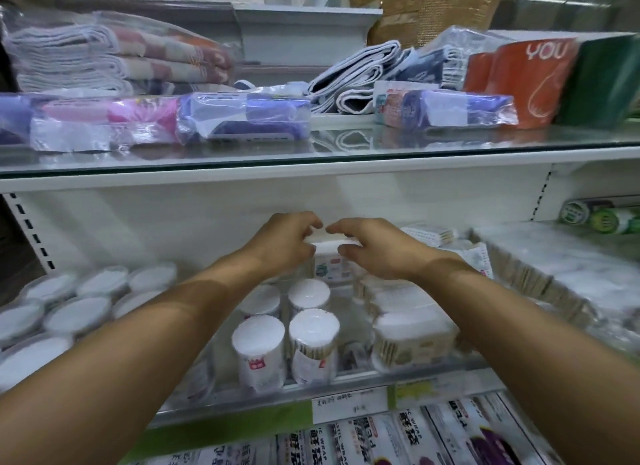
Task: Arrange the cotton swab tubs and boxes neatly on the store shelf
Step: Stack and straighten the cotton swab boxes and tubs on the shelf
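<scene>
From my head camera I see both my arms reaching into the middle shelf (242, 400). My left hand (287, 241) and right hand (374, 248) meet at the far middle of it, fingers curled around a white-topped cotton swab box (329, 256) — left fingers on its left side, right fingers on its right, the fingertips nearly touching above the lid. The box stands at the back, behind four upright round cotton swab tubs (287, 333) set two by two, the near pair just behind the shelf's front lip. Right of them sits a rectangular tub of wooden-stick swabs (414, 340), with more stacked behind it under my right wrist. On the far left a cluster of flat round tubs (76, 302) crowds the shelf. To the far right lie long bagged swab packs (540, 274) — blurred, so I cannot read them. A handwritten price tag (349, 404) hangs on the front edge, and boxes of plastic wrap (381, 440) fill the shelf below. On the glass shelf (311, 153) above rest bagged folded towels (114, 49) at left and an orange package (523, 80) at right.
</scene>
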Demonstrator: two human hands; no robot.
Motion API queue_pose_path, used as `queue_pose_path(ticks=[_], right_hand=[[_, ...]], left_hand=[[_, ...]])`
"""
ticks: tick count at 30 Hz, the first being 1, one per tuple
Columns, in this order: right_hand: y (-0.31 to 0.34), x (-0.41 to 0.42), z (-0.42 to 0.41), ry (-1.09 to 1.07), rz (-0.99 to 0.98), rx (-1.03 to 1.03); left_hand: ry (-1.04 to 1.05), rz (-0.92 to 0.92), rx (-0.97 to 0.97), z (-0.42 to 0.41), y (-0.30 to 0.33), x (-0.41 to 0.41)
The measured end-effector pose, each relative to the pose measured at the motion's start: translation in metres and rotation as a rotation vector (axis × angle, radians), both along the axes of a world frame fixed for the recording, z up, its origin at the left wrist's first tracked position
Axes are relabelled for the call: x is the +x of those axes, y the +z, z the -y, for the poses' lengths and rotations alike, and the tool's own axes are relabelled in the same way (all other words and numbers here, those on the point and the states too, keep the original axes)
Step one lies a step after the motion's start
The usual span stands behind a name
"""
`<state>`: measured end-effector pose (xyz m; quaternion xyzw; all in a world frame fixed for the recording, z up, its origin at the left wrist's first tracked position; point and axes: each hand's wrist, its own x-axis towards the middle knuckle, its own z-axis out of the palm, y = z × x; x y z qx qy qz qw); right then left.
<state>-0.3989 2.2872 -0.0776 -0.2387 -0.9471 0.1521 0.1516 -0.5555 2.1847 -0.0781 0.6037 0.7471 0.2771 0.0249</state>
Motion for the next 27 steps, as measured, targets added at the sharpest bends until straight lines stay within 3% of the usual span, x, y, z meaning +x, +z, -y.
queue_pose_path(ticks=[10, 18, 22, 27], right_hand=[[0.005, 0.063, -0.035, -0.148, -0.097, 0.115], [-0.003, 0.116, -0.072, -0.374, -0.2, -0.013], [-0.014, 0.131, -0.079, -0.342, -0.146, -0.181], [-0.021, 0.135, -0.082, -0.347, -0.061, -0.147]], left_hand=[[-0.118, 0.0, 0.01, -0.052, 0.007, 0.046], [-0.19, 0.121, -0.069, -0.094, 0.004, 0.085], [-0.218, 0.002, -0.075, -0.114, -0.003, 0.098], [-0.218, -0.11, -0.012, -0.129, -0.016, 0.099]])
